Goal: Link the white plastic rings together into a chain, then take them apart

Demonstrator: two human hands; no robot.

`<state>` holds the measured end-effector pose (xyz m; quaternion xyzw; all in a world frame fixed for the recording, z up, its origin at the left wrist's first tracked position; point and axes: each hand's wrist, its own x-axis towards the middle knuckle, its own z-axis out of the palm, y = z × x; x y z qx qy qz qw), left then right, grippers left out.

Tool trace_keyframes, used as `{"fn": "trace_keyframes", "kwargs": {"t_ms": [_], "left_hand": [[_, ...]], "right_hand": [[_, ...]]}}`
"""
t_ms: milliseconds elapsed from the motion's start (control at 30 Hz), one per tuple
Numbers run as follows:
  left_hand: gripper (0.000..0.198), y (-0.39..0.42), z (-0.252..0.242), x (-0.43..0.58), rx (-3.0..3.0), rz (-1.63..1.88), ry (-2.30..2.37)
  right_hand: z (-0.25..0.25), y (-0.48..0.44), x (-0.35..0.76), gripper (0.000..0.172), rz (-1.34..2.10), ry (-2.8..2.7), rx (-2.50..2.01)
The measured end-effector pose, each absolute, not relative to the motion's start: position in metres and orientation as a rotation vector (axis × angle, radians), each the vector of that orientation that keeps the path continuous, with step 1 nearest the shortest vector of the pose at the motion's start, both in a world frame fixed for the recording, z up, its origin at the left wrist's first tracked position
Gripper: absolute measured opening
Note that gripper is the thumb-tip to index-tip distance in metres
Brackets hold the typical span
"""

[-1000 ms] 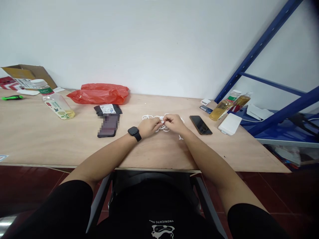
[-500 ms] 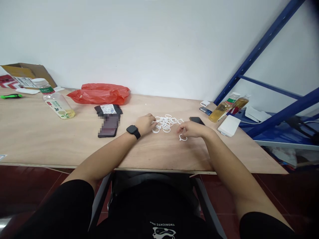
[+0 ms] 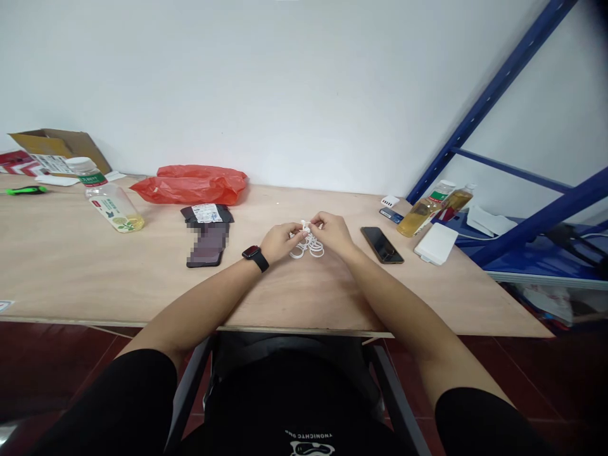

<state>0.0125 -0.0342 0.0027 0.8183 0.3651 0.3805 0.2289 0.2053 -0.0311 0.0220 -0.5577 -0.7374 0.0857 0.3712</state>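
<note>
A pile of thin white plastic rings (image 3: 315, 250) lies on the wooden table in front of me, partly covered by my hands. My left hand (image 3: 281, 242) rests at the left of the pile, thumb and fingers closed on a white ring (image 3: 304, 225) just above the others. From the right, my right hand (image 3: 333, 232) reaches in with its fingertips pinched on the same ring, almost touching the left fingertips. Small details of this ring are hard to make out. On my left wrist sits a black watch (image 3: 255, 256).
Right of my hands lie a phone (image 3: 382, 245), a white box (image 3: 436, 243) and a tea bottle (image 3: 422, 212). To the left are a dark package (image 3: 208, 237), a red plastic bag (image 3: 192, 185) and a tilted bottle (image 3: 110, 204). A blue rack (image 3: 498, 82) stands at the right.
My right hand has moved from the table's right side, where it had a ring, up and left to the pile, meeting my left hand. The phone is now uncovered.
</note>
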Motion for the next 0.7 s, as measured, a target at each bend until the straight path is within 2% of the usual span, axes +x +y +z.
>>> {"fn": "trace_keyframes", "kwargs": {"t_ms": [133,267,433,700], "left_hand": [[0.033,-0.030,0.000,0.006,2.298,1.026,1.095],[0.030,-0.030,0.004,0.004,2.472,0.908,1.188],[0.033,-0.036,0.007,0.009,2.681,0.779,1.197],[0.033,-0.036,0.002,0.009,2.831,0.683,1.205]], "right_hand": [[0.010,-0.037,0.189,0.015,0.242,-1.853,-1.328],[0.006,-0.045,0.196,0.031,0.431,-1.913,-1.136],[0.006,-0.046,0.198,0.021,0.443,-1.892,-1.095],[0.000,-0.048,0.191,0.020,0.576,-1.803,-1.208]]}}
